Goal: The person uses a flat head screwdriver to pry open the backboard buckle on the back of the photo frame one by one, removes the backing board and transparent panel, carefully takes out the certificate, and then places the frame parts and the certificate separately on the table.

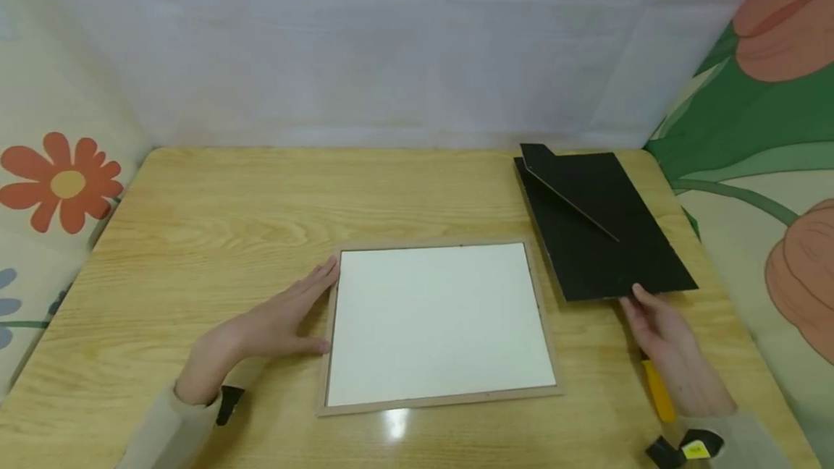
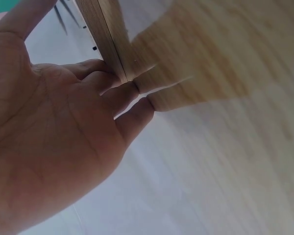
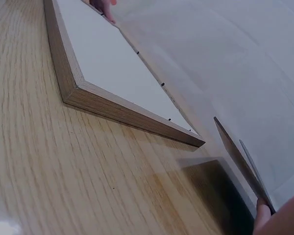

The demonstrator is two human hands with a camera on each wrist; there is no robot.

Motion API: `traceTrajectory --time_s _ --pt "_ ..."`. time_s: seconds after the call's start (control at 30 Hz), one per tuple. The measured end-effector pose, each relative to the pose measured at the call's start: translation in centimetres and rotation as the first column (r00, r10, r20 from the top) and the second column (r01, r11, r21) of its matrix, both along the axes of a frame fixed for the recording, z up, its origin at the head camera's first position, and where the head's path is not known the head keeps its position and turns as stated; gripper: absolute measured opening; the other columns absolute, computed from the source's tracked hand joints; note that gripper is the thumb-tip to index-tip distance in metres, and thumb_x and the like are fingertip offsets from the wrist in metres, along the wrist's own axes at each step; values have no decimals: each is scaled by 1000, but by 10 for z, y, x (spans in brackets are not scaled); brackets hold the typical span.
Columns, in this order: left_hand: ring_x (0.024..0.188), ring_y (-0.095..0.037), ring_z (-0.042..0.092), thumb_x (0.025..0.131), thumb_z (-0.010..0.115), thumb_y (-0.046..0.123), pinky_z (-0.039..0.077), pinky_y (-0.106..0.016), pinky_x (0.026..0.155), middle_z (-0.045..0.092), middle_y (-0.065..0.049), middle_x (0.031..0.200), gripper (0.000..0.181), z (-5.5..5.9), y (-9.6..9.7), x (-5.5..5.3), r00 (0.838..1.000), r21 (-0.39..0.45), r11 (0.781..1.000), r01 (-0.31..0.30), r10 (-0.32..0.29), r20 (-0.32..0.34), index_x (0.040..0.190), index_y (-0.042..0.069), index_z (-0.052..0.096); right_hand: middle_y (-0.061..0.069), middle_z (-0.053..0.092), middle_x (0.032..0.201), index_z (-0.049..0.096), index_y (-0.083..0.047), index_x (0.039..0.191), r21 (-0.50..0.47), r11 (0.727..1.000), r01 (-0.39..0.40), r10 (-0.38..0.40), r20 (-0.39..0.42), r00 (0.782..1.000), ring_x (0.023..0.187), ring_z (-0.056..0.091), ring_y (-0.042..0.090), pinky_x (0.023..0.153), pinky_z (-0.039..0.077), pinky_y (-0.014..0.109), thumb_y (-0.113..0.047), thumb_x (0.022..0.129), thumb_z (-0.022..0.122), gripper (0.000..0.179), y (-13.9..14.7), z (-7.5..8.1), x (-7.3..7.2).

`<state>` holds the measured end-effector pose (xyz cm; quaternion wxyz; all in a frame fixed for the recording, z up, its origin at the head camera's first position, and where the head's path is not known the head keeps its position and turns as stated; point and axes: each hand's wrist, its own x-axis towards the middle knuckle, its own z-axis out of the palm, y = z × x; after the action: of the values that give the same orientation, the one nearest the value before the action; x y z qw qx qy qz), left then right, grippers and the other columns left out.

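A wooden picture frame lies back side up on the table, with a white sheet filling its inside. Small black tabs stick out along its inner edge in the right wrist view. My left hand rests against the frame's left side, fingers fairly straight and thumb spread toward the near corner. To the right, my right hand pinches the near edge of a black backing board, thumb on top and fingers below. The board is tilted above the table, its easel leg standing partly out from it.
On the wooden table, a yellow-orange handle lies partly hidden beside my right wrist. A white cloth hangs behind the table's far edge. Flower-patterned panels flank both sides.
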<state>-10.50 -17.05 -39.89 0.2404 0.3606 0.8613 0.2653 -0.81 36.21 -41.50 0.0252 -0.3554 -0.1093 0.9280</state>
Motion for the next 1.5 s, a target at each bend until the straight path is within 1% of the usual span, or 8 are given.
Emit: traceTrajectory --time_s 0.33,0.53,0.77,1.0,1.17,1.27,1.4,1.5 --pt "144 -41 2 85 73 40 12 -62 111 -3 -22 159 104 -4 -1 -2 1000 18 1000 7 -7 -9 153 -3 7 11 64 95 56 -11 114 26 999 -23 22 25 999 93 66 19 96 46 24 9 95 49 28 1 4 -16" --pt "144 -41 3 85 72 41 13 -61 111 -2 -20 159 104 -3 -2 -1 1000 13 1000 4 -4 -19 153 -2 7 15 66 93 66 4 92 132 976 -173 184 -78 980 86 68 24 89 51 26 8 96 45 22 15 10 -16" --pt "144 -41 3 86 71 42 13 -61 111 -2 -20 159 103 -5 -2 0 1000 20 1000 8 -7 -26 154 -1 7 21 60 93 57 2 110 278 879 -387 420 -72 904 89 67 34 90 52 34 1 100 44 17 45 21 -17" --pt "143 -42 4 85 72 42 13 -62 110 -2 -21 159 103 -5 -3 0 999 18 1000 5 -4 -32 154 -1 6 22 66 94 68 8 93 434 741 -513 587 -48 808 91 69 29 86 53 32 -2 103 38 33 59 18 -14" --pt "143 -44 3 86 71 42 13 -64 109 -2 -22 159 102 -4 -3 -1 1000 20 1000 8 -7 -18 153 -2 7 16 72 88 74 1 88 583 628 -516 587 79 805 85 71 22 78 56 28 -3 101 47 31 60 13 -15" --pt "143 -44 3 86 71 41 13 -63 110 -2 -23 159 103 -5 -3 -2 1000 19 1000 11 -11 -15 153 -3 7 15 72 88 74 -2 88 605 609 -513 580 102 808 85 71 22 78 56 29 -6 101 47 30 61 9 -16" --pt "143 -44 4 85 72 41 12 -62 111 -1 -23 159 104 -6 -4 -3 1000 24 1000 18 -17 -18 153 -4 7 18 71 90 72 -2 92 591 631 -503 578 74 813 87 71 25 80 56 32 -9 103 42 33 63 4 -16" --pt "143 -44 4 85 72 41 12 -62 111 -1 -24 158 104 -6 -5 -3 1000 27 999 19 -19 -20 153 -4 6 16 72 90 72 -2 91 608 605 -514 590 92 802 86 71 24 80 56 31 -9 104 42 33 65 0 -16"
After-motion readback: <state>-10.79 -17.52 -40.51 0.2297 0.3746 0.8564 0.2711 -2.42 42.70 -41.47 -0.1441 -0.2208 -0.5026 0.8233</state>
